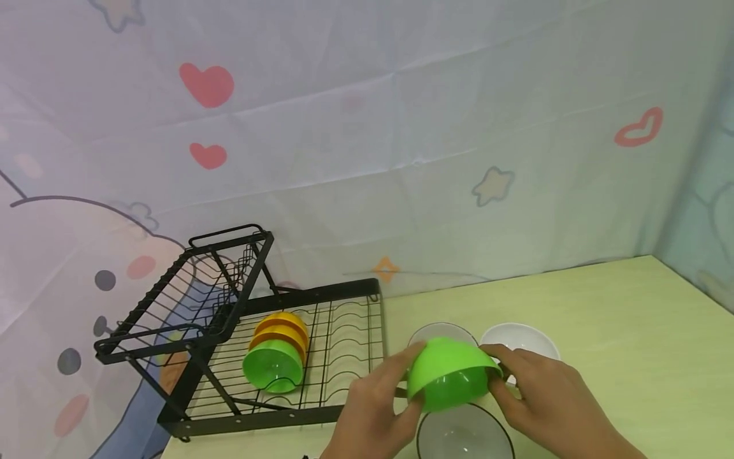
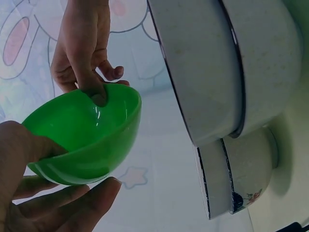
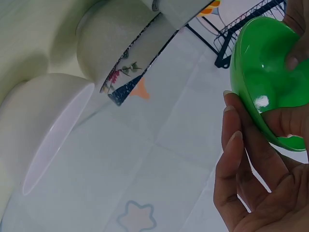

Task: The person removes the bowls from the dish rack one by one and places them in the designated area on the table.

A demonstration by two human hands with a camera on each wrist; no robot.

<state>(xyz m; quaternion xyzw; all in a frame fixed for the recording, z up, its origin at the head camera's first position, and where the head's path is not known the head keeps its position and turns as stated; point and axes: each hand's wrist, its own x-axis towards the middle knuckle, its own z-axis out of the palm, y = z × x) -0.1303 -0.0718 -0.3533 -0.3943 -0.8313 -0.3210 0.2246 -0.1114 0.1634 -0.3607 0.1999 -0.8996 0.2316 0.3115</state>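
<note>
Both hands hold a bright green bowl (image 1: pixel 447 370) in the air, tipped so its inside faces the head camera. My left hand (image 1: pixel 375 401) pinches one side of the rim, thumb inside and fingers along the outer wall. On the opposite side my right hand (image 1: pixel 536 392) pinches the rim the same way, as the right wrist view shows. Under the green bowl is a white enamel bowl with a dark rim (image 1: pixel 466 437). Behind it, partly hidden, are another dark-rimmed bowl (image 1: pixel 438 331) and a plain white bowl (image 1: pixel 530 338).
At left, a black dish rack (image 1: pixel 275 417) has a raised upper tier (image 1: pixel 150 341). Orange bowls (image 1: pixel 282 323) and another green bowl (image 1: pixel 274 366) lean in a row in its lower tier. The dark-rimmed bowls (image 2: pixel 203 72) are stacked. A printed cloth (image 1: pixel 355 127) hangs behind the table (image 1: pixel 631 331).
</note>
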